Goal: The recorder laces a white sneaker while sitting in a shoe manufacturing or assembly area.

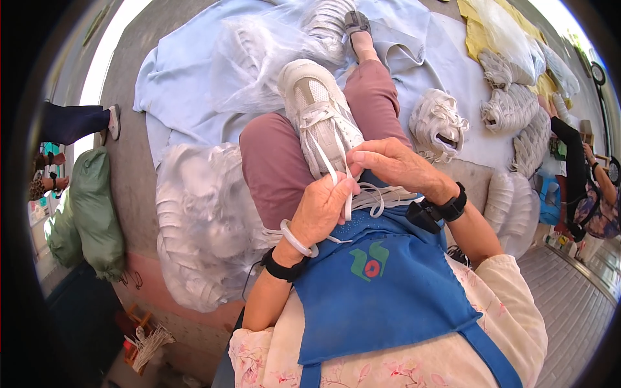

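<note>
A white and beige sneaker [309, 84] lies across my thighs, its toe pointing away from me. White laces cross its tongue and run down toward my fingers. My left hand [323, 205] pinches a lace [323, 155] just below the shoe's opening. With fingertips closed on the same lacing, my right hand [394, 167] meets it from the right. More loose white laces [378, 196] are bunched in my lap, on top of the blue apron [381, 291]. The fingertips overlap, so which strand each holds is partly hidden.
A light blue cloth [181, 77] covers the ground ahead. On it sit another laced sneaker [440, 123] and a clear plastic bag [252, 58]. A big wrapped bundle of white shoes [194, 226] stands at my left, stacked shoes [508, 110] at far right. People sit at both sides.
</note>
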{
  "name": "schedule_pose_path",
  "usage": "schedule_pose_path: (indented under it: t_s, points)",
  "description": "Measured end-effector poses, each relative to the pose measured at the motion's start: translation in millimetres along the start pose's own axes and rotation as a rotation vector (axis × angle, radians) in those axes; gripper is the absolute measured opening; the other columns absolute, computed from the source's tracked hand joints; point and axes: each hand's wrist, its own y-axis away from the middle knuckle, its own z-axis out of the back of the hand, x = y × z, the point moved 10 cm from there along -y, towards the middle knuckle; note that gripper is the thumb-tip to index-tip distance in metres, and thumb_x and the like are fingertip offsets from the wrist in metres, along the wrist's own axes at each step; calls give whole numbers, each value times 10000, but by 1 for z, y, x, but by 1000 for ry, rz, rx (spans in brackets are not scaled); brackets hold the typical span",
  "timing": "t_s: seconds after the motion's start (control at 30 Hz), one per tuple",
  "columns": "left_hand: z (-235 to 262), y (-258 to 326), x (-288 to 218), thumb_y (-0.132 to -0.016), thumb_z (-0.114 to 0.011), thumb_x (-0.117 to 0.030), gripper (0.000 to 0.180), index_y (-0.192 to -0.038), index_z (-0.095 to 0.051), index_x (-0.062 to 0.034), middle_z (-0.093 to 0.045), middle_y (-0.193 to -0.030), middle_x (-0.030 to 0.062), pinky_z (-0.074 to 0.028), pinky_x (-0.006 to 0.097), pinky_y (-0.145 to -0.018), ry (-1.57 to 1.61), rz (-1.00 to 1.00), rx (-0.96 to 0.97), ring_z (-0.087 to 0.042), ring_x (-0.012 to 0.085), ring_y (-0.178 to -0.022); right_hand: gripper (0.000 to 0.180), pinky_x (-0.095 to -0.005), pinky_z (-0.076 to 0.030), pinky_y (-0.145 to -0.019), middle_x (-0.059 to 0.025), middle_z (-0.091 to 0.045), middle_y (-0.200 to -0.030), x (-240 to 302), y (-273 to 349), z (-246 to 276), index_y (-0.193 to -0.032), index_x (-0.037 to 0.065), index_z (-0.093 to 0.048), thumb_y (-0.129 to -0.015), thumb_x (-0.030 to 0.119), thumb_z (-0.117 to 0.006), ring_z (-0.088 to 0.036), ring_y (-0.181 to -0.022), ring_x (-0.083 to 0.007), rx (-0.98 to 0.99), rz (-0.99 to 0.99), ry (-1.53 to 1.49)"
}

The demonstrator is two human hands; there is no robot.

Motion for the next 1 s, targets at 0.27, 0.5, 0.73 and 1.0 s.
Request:
schedule_pose_path:
  t_s: [0.27,0.5,0.73,1.0]
  points:
    - [-13,9,-19,-979,-476,-206,253,-919,-609,0,-597,-635,84,-454,285,-563,-585,-58,69,-588,165,-597,272,-174,-329,-430,20,-603,-762,-36,-28,-42,-1017,14,-654,-941,268,-595,-459,-530,-16,127,-164,-600]
    - [44,1,-44,-990,-481,-292,337,-902,-627,-2,-615,-659,73,-483,308,-602,-231,-182,-248,-599,145,-622,141,-163,-222,-366,44,-545,-707,-35,-26,-34,-966,41,-643,-920,150,-568,-351,-453,14,120,-167,-676]
    - [80,-27,-98,-833,-566,-30,142,-966,-618,-40,-599,-899,148,-477,412,-743,-1005,-561,-482,-603,335,-845,116,-180,-194,-361,49,-508,-673,-37,-29,-32,-924,48,-645,-893,110,-552,-292,-430,1,127,-165,-616]
    - [71,-47,-100,-810,-587,-13,104,-912,-573,-14,-594,-861,163,-470,418,-722,-1112,-571,-224,-592,357,-818,128,-180,-196,-364,48,-505,-667,-36,-29,-32,-921,41,-643,-886,120,-548,-307,-436,-1,145,-171,-601]
